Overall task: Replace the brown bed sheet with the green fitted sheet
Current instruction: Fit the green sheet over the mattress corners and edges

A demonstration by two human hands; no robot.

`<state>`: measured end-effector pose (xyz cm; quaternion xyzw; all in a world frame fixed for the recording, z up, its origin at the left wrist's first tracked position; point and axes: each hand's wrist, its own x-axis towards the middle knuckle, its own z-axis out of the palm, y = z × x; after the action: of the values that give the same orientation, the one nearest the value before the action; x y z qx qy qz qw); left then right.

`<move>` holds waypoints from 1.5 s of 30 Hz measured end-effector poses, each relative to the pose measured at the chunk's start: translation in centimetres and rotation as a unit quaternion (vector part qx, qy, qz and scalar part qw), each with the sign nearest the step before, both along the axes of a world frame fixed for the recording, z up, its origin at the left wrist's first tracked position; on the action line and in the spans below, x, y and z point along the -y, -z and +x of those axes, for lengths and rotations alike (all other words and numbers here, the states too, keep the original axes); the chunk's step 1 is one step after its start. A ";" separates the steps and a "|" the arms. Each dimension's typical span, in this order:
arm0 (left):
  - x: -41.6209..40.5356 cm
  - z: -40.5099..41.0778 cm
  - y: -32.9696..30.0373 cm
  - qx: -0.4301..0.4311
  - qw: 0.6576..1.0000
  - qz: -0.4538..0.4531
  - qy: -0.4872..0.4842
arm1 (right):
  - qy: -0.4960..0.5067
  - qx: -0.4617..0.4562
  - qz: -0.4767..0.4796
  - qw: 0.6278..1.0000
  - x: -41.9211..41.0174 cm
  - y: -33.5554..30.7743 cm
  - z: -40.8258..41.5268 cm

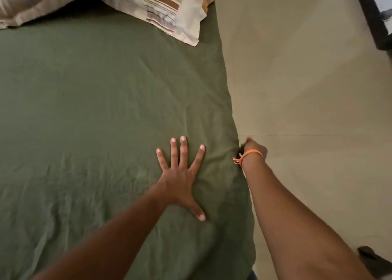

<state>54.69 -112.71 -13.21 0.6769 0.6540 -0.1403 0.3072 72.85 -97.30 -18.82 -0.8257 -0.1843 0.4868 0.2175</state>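
On the bed, the green fitted sheet (95, 109) already covers the top. The left hand (180, 180) presses it, fingers spread. At three o'clock the right hand (252, 150) reaches down the edge; its fingers are hidden. Tucking seems left.

Pillows (118, 1) on sheet (84, 109)

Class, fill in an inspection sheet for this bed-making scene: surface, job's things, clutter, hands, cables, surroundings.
Surface: bed, covered in green.
Job's things: green sheet spread over the top, lightly wrinkled; brown sheet not seen.
Clutter: striped pillow and beige pillow at the head.
Hands: left hand flat, fingers spread on the sheet; right hand at the bed's edge, fingers hidden.
Cables: nothing seen.
Surroundings: beige tiled floor.
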 end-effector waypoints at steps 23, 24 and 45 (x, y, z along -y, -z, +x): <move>-10.7 10.0 2.5 -0.065 0.953 0.188 -0.227 | -0.337 0.024 0.123 0.933 -3.5 0.1 2.2; -10.2 11.2 2.9 -0.079 0.955 0.175 -0.225 | -0.282 -0.014 0.146 0.948 -4.3 -0.6 2.1; 20.6 22.6 -0.2 -0.026 0.932 0.212 -0.292 | -0.391 0.057 0.077 0.915 24.4 -3.2 14.2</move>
<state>77.29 -133.28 -12.97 0.5017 0.8449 0.0802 0.1670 87.08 -121.74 -15.63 -0.6947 -0.5416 0.4693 0.0613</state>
